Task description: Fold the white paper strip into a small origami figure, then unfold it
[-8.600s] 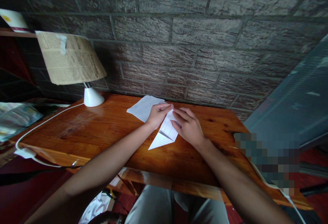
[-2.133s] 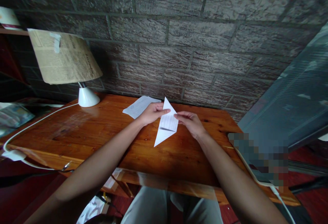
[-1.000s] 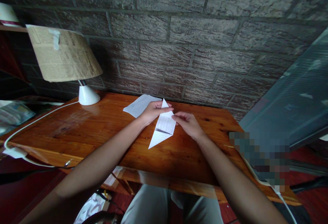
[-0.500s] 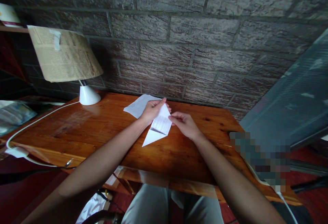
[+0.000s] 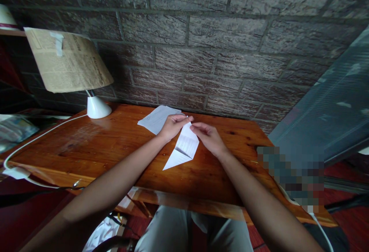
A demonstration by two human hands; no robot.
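A folded sheet of white paper (image 5: 186, 144) with faint print is held over the wooden desk, its pointed lower end toward me. My left hand (image 5: 173, 126) pinches its top end between thumb and fingers. On the paper's upper right edge, my right hand (image 5: 208, 136) is closed, thumb and forefinger gripping it. A crease crosses the paper above the lower triangular flap. Behind my left hand lies a small stack of white papers (image 5: 157, 118), partly covered by that hand.
The wooden desk (image 5: 115, 148) stands against a dark brick wall (image 5: 225, 32). At the left is a lamp (image 5: 98, 107) with a newsprint shade and a white cord. A blurred-out object (image 5: 284, 175) lies along the right edge, with a white cable below it.
The folded paper has turned a little and shifted slightly right and toward me. My right hand has slid up its edge, closer to my left hand at the top.
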